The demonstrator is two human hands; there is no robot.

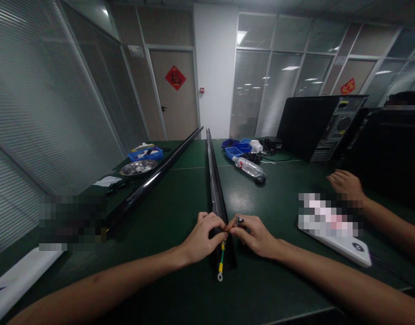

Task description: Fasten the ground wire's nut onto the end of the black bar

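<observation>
A long black channel-shaped rail lies on the table, running away from me, with its near end under my hands. My left hand is closed in a pinch over the rail. From its fingertips hangs a short green-yellow wire with a ring terminal at its lower end; the upper end is hidden by the fingers. My right hand is closed too, its fingertips meeting those of the left. A small shiny metal piece shows between its fingers; its kind is unclear.
Another black rail lies to the left. Beyond it stand a metal bowl and a blue tray. A plastic bottle lies near blue bins. At right are a white device, another person's hand and computer cases.
</observation>
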